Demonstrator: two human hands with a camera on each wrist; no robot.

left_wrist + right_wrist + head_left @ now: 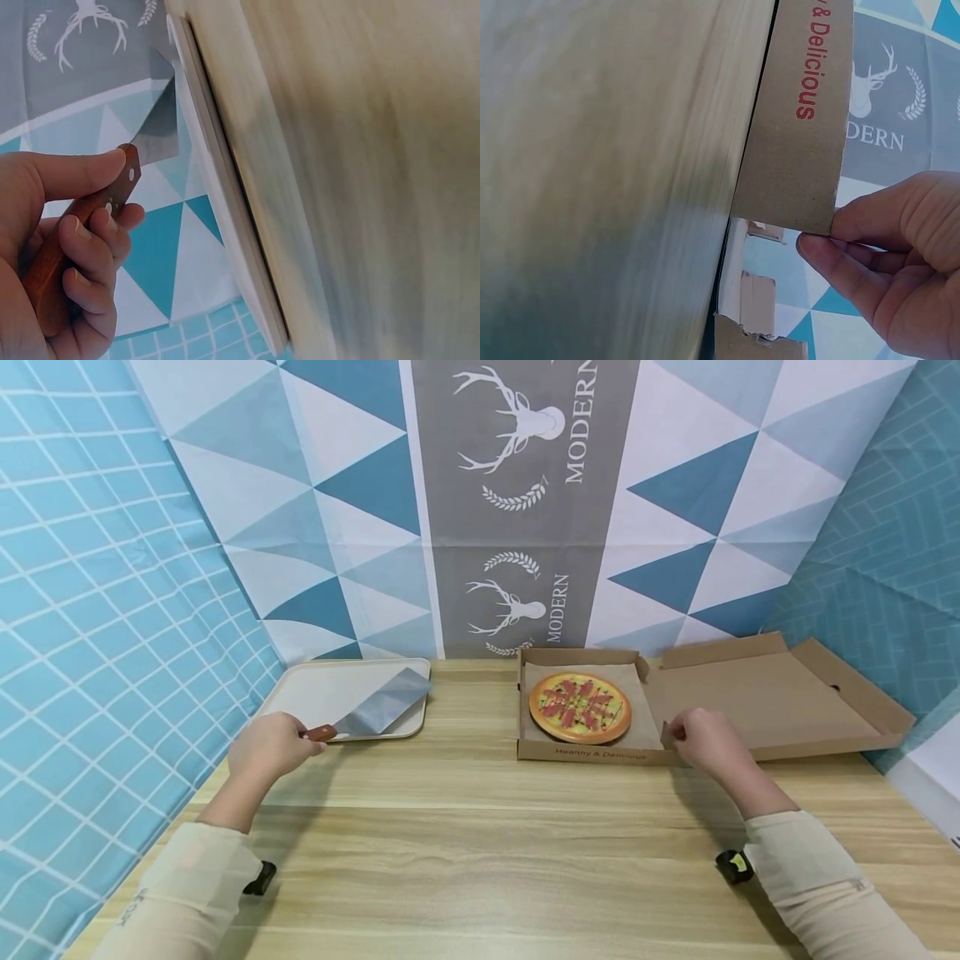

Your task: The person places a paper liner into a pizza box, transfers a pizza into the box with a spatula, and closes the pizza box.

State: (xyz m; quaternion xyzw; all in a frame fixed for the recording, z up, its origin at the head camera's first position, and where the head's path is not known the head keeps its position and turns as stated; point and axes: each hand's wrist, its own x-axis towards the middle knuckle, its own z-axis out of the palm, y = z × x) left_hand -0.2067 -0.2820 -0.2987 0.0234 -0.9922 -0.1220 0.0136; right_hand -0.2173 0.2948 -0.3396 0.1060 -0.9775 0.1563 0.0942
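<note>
Gripping a wood-handled spatula (378,703) in curled fingers, the left hand (266,746) is at centre left of the head view, the spatula extending over a cream tray (306,689); the right hand (708,739), right of centre, pinches a cardboard pizza box (543,750) by its front wall; just right of centre, a pizza (580,707) lies inside on paper (626,677).

The person wears a loose, pale beige left sleeve (180,885), printed with dark lettering (132,907), and a matching right sleeve (825,877) bearing a small dark mark (858,885). A black left wrist camera (260,878) juts past the fabric; the black right wrist camera (729,867) has a yellow-green patch (739,862).
</note>
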